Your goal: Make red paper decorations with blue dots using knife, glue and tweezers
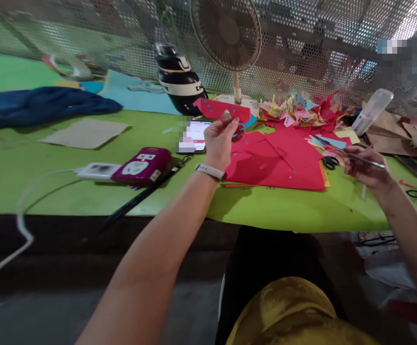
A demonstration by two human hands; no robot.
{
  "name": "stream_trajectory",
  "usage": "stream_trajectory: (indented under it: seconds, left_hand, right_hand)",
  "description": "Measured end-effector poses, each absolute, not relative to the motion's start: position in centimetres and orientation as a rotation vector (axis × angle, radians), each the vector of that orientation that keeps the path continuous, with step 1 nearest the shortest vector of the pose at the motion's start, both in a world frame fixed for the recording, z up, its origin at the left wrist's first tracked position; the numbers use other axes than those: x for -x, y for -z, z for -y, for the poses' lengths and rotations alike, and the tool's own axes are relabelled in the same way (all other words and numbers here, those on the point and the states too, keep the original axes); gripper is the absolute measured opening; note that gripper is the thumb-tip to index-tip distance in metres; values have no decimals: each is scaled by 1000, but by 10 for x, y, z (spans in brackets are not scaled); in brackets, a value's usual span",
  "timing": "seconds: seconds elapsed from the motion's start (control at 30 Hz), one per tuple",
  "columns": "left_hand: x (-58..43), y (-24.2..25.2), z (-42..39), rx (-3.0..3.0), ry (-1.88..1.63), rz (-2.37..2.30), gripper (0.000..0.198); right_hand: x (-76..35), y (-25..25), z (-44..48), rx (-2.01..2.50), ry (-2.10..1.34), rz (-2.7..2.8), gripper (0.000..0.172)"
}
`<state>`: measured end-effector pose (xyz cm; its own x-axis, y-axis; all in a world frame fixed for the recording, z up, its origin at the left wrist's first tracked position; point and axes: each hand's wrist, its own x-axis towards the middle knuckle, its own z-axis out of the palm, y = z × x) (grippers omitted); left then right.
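Observation:
My left hand is raised over the table, its thumb and fingers pinching a folded strip of red paper dotted with small blue marks. Below and to its right lies a stack of red paper sheets, with orange edges showing underneath. On the right, my right hand is closed around a long, thin metal tool resembling tweezers, which points left over the paper; its exact kind is unclear. Black-handled scissors lie just left of that hand, their blades partly hidden.
Paper scraps are heaped behind the stack, near a fan and a black bottle. A phone, a purple power socket with a white cable, and a dark blue cloth lie leftward. A clear plastic container stands tilted at right.

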<state>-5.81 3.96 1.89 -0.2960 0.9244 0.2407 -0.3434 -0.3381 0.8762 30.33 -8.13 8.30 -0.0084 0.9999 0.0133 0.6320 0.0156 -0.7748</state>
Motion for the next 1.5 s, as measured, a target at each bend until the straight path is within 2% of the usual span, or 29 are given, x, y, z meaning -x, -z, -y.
stream_trajectory:
  seconds: [0.1,0.33,0.53,0.67,0.87,0.97,1.17,1.27,1.5]
  left_hand:
    - [59,-19,-39,-988,-1766,-916,11]
    - [58,-15,-40,-1016,-1744,-895,11]
    - [57,-15,-38,-1011,-1731,-897,10]
    - [58,-15,-37,-1022,-1723,-909,10]
    - [57,-14,-38,-1022,-1729,-925,11]
    - [57,-13,-39,-1016,-1734,-921,10]
    - [57,-12,-39,-1028,-1722,-929,11]
    - [57,-12,-38,-1034,-1709,-944,8]
    - [57,-10,-33,-1116,-1532,-1073,4]
  right_hand:
    - [-273,-83,79,1561,-725,1802,73]
    - [-195,-68,44,1062,-1034,1570,38]
    - [-149,-54,13,958,-1035,1482,40]
    - [-140,-48,12,1013,-1101,1623,27]
    - [-145,-49,14,958,-1328,1546,45]
    - [-149,-49,12,971,-1311,1558,49]
    - [-146,-43,13,1038,-1042,1508,32]
    - [-143,-40,14,1104,-1109,1465,17]
    - [-138,-24,9,1077,-1314,1404,40]
